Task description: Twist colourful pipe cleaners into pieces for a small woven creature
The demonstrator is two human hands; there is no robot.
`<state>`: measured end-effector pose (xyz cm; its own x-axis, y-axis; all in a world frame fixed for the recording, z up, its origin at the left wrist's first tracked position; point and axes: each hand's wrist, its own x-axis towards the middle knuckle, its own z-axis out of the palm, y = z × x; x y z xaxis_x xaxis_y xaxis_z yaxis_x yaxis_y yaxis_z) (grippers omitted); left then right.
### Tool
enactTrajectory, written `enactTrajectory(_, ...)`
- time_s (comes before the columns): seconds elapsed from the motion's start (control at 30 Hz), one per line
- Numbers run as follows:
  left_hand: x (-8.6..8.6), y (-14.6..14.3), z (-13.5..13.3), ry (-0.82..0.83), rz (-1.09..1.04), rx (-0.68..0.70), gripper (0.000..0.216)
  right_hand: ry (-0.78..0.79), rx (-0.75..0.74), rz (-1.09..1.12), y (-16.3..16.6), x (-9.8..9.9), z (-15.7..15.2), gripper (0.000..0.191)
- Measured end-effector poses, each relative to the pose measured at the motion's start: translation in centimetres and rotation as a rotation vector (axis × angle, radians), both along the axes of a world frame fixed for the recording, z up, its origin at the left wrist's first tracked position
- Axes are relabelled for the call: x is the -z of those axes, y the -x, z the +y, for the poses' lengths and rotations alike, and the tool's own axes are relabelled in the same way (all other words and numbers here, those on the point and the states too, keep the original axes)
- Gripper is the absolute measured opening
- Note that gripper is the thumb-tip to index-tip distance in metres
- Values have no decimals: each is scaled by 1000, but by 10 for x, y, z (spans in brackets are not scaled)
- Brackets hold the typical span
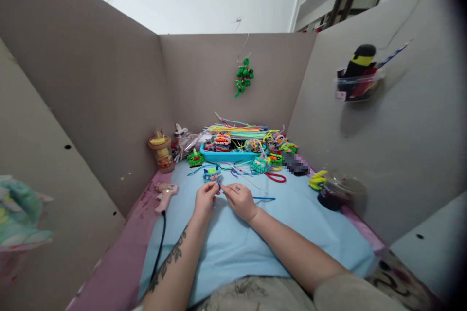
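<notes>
My left hand (pixel 207 198) and my right hand (pixel 241 200) meet over the blue cloth, fingertips pinched close together. Between them shows a small dark blue bit, and a blue pipe cleaner (pixel 265 198) sticks out to the right from behind my right hand. Both hands appear closed on this pipe cleaner; the exact grip is partly hidden by the fingers. Just beyond my fingertips sits a small blue, pink and lime fuzzy figure (pixel 212 175). Loose pipe cleaners (pixel 241 171) lie past it, near a teal fuzzy figure (pixel 260 164).
A blue tray (pixel 229 156) of fuzzy pieces stands at the back, with a bundle of pipe cleaners (pixel 241 129) behind. At left are a pink glue gun (pixel 167 198) with a black cord and a lidded cup (pixel 162 154). A clear-topped container (pixel 333 194) stands right. Grey panels enclose the table.
</notes>
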<state>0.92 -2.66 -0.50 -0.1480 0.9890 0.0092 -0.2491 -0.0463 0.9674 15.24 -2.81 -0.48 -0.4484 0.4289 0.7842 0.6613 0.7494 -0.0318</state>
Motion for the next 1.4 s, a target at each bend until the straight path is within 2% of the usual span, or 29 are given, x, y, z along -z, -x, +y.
enactTrajectory(0.2, -5, -15, -4, 135, -268, -45, 36, 44, -2, -3, -1, 0, -1, 28)
enactTrajectory(0.43, -11, -36, -7, 212, -355, -111, 38, 10, 63, 68, -7, -1, 0, 21)
enactTrajectory(0.63, -18, -49, -13, 247, -423, -59, 37, 3, 63, 107, -22, -10, -6, 18)
enactTrajectory(0.77, -22, -48, -25, 235, -343, 26, 38, 40, 27, 172, -31, -15, -15, 15)
enactTrajectory(0.9, -29, -44, -35, 145, -174, 96, 36, 77, -8, 247, -37, -21, -23, 14)
enactTrajectory(1.1, -39, -40, -36, -36, 177, 44, 34, 96, -57, 282, -42, -31, -29, 15)
enactTrajectory(1.27, -45, -37, -37, -269, 429, -15, 23, 117, -73, 255, -40, -34, -32, 14)
enactTrajectory(1.4, -44, -36, -38, -312, 486, -72, 20, 146, -84, 240, -36, -34, -34, 16)
